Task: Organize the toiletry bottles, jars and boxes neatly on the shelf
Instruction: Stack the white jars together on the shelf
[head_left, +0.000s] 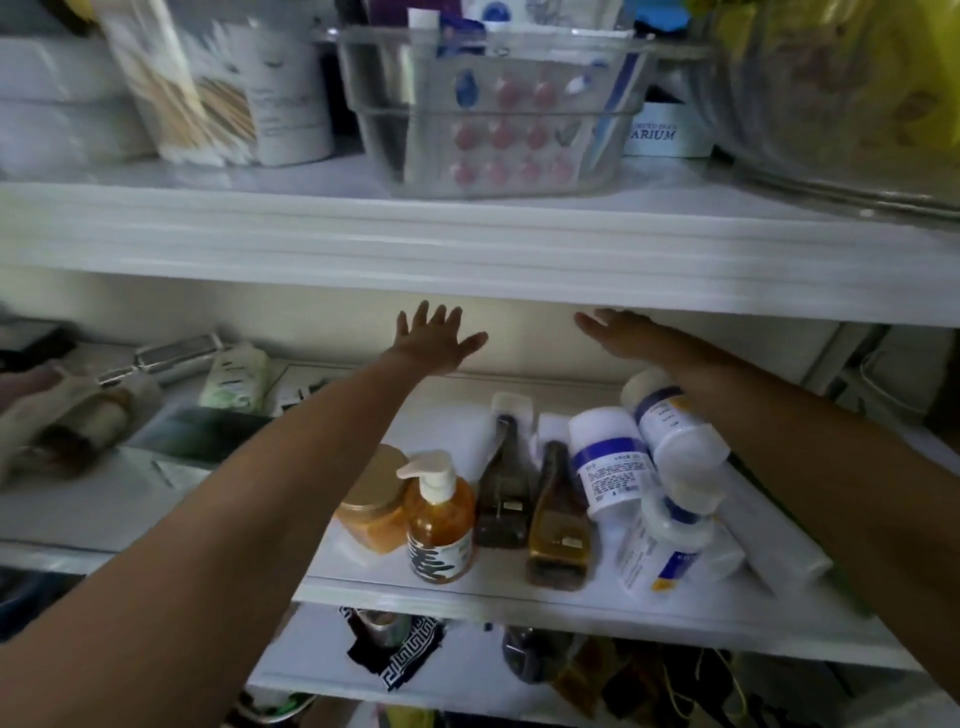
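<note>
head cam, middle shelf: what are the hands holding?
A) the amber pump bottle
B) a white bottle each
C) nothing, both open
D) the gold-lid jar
C: the left hand and the right hand both reach toward the back of the shelf with straight fingers and hold nothing. The pump bottle stands untouched near the front edge.

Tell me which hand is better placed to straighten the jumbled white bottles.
Probably the right hand: its forearm passes over the white bottles; the left hand is farther left, beyond the jar.
</note>
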